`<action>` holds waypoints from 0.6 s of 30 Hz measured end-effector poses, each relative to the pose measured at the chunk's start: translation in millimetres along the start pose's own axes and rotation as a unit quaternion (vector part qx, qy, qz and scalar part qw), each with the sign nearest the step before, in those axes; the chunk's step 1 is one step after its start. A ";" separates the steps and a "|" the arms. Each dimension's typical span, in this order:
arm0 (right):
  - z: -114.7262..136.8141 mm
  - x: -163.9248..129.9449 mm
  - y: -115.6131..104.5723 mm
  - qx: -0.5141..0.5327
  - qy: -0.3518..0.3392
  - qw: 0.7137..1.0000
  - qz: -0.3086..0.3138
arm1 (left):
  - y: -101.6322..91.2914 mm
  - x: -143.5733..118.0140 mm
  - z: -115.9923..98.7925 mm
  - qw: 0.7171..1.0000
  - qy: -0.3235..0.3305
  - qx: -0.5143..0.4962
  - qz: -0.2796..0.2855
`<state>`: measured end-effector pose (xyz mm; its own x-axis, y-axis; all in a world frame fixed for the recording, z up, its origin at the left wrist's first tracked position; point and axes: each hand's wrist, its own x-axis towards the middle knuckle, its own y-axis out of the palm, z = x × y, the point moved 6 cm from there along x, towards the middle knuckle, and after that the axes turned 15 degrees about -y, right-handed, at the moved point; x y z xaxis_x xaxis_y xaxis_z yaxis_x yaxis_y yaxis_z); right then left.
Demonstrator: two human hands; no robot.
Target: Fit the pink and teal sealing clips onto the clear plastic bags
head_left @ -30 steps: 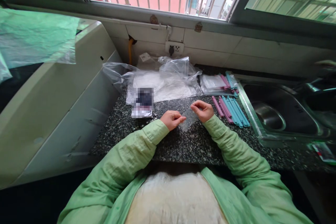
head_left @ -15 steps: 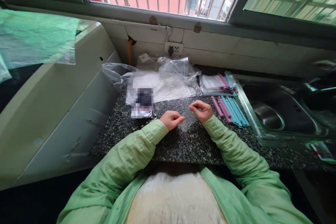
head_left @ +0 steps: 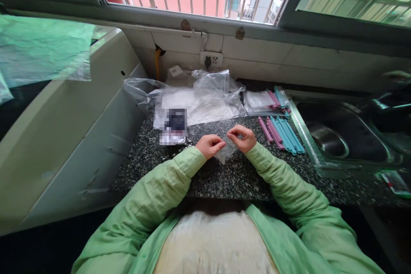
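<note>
1. A small clear plastic bag (head_left: 226,150) is held just above the speckled dark granite counter (head_left: 224,175), between the two hands, in front of the person's chest.
2. Its top edge is pinched by the left hand (head_left: 209,145), thumb and forefinger closed on one corner; the other fingers are curled in.
3. The opposite corner is nipped by the right hand (head_left: 242,138), fingertips drawn together, so the mouth of the bag is kept stretched between both grips and the body hangs down slack.
4. Whether anything sits inside the bag cannot be told.
5. A row of pink and blue plastic strips (head_left: 281,134) is laid side by side just right of the right hand, within easy reach.
6. Behind them a packet of more strips (head_left: 266,102) is seen, and a heap of crumpled clear bags (head_left: 199,96) is pushed back to the wall.
7. A steel sink (head_left: 340,139) is set at the far right.
</note>
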<state>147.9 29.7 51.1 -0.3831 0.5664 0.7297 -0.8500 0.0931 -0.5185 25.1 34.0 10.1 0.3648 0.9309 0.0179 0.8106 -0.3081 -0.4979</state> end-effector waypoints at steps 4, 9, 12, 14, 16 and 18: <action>0.0 0.0 0.5 -0.004 0.002 1.000 0.000 | 0.0 -0.1 -2.3 1.000 0.014 0.005 0.000; -0.1 -0.3 -0.1 -0.005 -0.002 1.000 -0.001 | -0.9 0.1 -3.3 1.000 0.023 0.012 -0.003; -0.1 -0.3 -1.2 -0.010 -0.007 1.000 -0.006 | -1.1 -0.2 -4.9 1.000 0.026 0.011 -0.001; -0.6 -0.1 -1.7 -0.013 -0.006 1.000 -0.007 | -0.8 -0.5 -6.3 1.000 0.027 0.008 0.003; -1.1 0.3 -1.9 -0.015 -0.005 1.000 -0.005 | -0.9 -0.7 -7.4 1.000 0.024 0.003 0.006; -1.0 1.0 -1.8 -0.021 -0.009 1.000 -0.001 | -1.1 -0.9 -8.1 1.000 0.020 0.000 0.007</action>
<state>149.4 30.8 52.4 -0.3888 0.5511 0.7384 -0.8347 0.1286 -0.5355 27.7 32.0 17.6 0.3938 0.9181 0.0449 0.8049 -0.3208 -0.4992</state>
